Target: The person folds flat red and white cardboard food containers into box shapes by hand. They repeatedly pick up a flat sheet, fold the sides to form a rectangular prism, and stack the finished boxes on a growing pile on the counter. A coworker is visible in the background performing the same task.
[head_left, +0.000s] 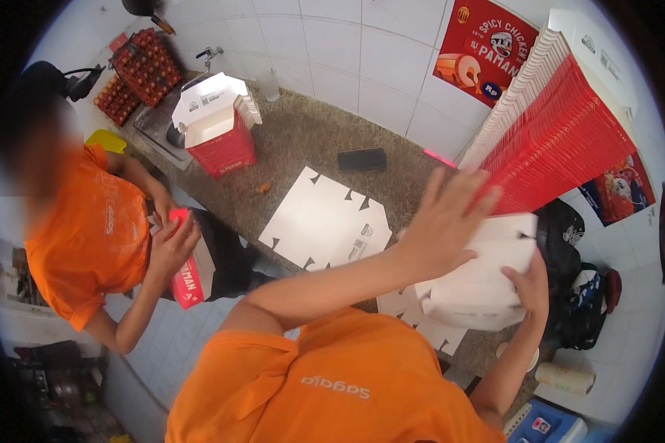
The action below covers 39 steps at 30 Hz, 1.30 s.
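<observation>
A white cardboard box (476,269), partly folded with its plain white side up, lies in front of me at the right of the counter. My right hand (530,284) grips its right side, the thumb on the top face and the other fingers hidden along the edge. Over the box's far left part, my left hand (447,221) is open with fingers spread, slightly blurred; whether its palm touches the box I cannot tell. A flat white box blank (332,221) with dark notches lies left of my left forearm. Another flat blank (443,336) shows partly beneath the box.
A tall leaning stack of red and white box blanks (561,133) rises at the right. On the counter (295,125) are a black phone (362,159) and open folded boxes (225,144). At left, a co-worker holds a red box (191,277). Black bags (584,303) hang at right.
</observation>
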Each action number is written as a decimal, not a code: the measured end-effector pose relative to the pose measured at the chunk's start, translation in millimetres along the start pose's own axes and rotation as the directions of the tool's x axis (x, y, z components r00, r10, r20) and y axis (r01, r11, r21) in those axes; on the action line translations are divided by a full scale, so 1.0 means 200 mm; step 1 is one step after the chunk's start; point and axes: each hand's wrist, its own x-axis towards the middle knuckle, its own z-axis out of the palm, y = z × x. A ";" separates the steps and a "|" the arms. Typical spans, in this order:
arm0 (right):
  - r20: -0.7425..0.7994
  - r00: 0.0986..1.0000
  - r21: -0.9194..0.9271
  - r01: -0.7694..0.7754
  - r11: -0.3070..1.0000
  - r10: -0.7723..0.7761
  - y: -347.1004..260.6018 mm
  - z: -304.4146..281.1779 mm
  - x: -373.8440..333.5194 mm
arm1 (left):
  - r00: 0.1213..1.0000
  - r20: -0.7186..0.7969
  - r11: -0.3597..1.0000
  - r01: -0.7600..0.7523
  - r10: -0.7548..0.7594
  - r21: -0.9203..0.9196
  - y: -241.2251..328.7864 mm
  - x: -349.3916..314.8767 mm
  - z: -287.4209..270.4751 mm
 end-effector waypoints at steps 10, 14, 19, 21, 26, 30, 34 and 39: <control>0.793 0.552 -0.408 0.172 0.896 0.256 0.37 0.42 0.52 | -0.103 0.964 0.963 0.136 0.246 -0.232 -0.51 -0.07 0.90; 0.546 0.825 -0.570 0.238 0.787 0.146 0.61 0.70 0.41 | 0.294 0.954 0.991 0.089 0.067 -0.097 -0.64 -0.56 1.04; 0.330 0.942 -0.703 0.289 0.650 -0.061 0.74 0.88 0.03 | 0.653 0.754 0.984 0.170 -0.069 -0.057 -0.40 -0.94 0.92; 0.274 0.941 -0.673 0.337 0.658 -0.201 0.78 0.92 -0.07 | 0.772 0.636 0.987 0.117 -0.021 -0.109 -0.28 -0.97 0.82; 0.193 0.951 -0.665 0.309 0.680 -0.243 0.84 0.95 -0.03 | 0.767 0.641 0.992 0.088 -0.012 -0.086 -0.31 -0.97 0.88; 0.192 0.981 -0.618 0.150 0.772 -0.037 0.69 0.85 0.02 | 0.910 0.372 0.915 0.296 -0.183 -0.273 -0.41 -0.91 0.83; 0.019 0.998 -0.393 0.068 0.917 -0.066 0.69 0.71 -0.05 | 0.595 0.638 0.143 0.776 -0.489 -0.614 -0.30 -0.95 0.68; -0.353 0.929 -0.350 -0.023 0.937 -0.109 0.58 0.61 -0.08 | 0.313 0.856 -0.069 0.926 -0.412 -0.372 -0.23 -0.92 0.70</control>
